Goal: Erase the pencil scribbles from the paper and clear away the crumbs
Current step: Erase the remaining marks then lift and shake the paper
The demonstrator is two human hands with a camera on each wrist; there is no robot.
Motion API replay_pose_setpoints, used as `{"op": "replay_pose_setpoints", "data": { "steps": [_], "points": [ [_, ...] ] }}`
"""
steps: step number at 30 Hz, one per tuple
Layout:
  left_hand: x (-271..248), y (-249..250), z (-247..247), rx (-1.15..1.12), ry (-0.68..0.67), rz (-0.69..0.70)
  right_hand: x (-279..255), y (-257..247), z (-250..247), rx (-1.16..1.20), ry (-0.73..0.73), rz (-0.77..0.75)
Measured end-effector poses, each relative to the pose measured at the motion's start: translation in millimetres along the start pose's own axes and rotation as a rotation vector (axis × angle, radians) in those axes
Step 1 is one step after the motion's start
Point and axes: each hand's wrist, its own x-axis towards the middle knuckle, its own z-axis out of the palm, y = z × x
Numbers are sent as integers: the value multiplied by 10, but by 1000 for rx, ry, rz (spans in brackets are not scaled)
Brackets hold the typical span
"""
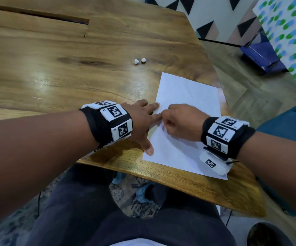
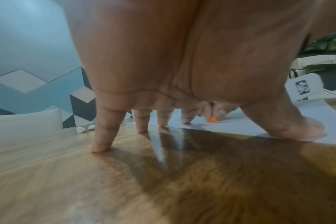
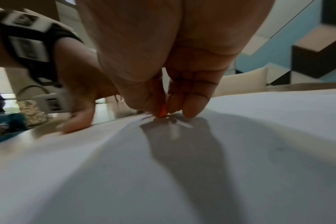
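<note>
1. Looking down from the head camera, I see the paper [image 1: 188,125] lying at about 4 o'clock on the table [image 1: 72,77], its near edge close to the table's front rim.
2. My left hand [image 1: 140,121] is spread flat with straight fingers: the thumb and at least one finger press the paper's left edge, the other fingertips rest on the wood. It holds nothing.
3. My right hand [image 1: 182,121] is curled over the middle of the sheet, just right of the left fingers.
4. From the right wrist, thumb and fingers pinch a small orange eraser [image 3: 162,112], its tip touching the paper.
5. The left wrist view shows the same eraser [image 2: 212,119] beyond the left fingertips.
6. Dark marks lie on the sheet just beside the eraser tip; they may be scribbles or crumbs, the blur is too strong to tell.
7. Two white lumps [image 1: 140,60] sit side by side on the wood at 12 o'clock from the paper, well apart from both hands.
</note>
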Motion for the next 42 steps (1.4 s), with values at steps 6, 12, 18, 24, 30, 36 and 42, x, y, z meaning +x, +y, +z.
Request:
{"op": "replay_pose_setpoints", "data": {
  "steps": [6, 12, 18, 24, 30, 36, 42],
  "points": [
    [22, -15, 11, -10, -6, -15, -83, -158, 24, 48, -11, -121],
    [29, -26, 22, -1, 5, -17, 37, -63, -56, 25, 7, 41],
    [49, -21, 27, -10, -3, -19, -107, -315, 17, 56, -17, -133],
    [32, -38, 39, 0, 18, -10, 103, -96, -109, -7, 6, 152],
    [27, -21, 33, -31, 7, -17, -123, -400, 4, 55, -20, -79],
    [-5, -22, 40, -25, 9, -15, -75, -88, -59, 20, 1, 140],
    [-2, -16, 37, -39, 1, -11, -280, -420, 94, 26, -59, -73]
  ]
}}
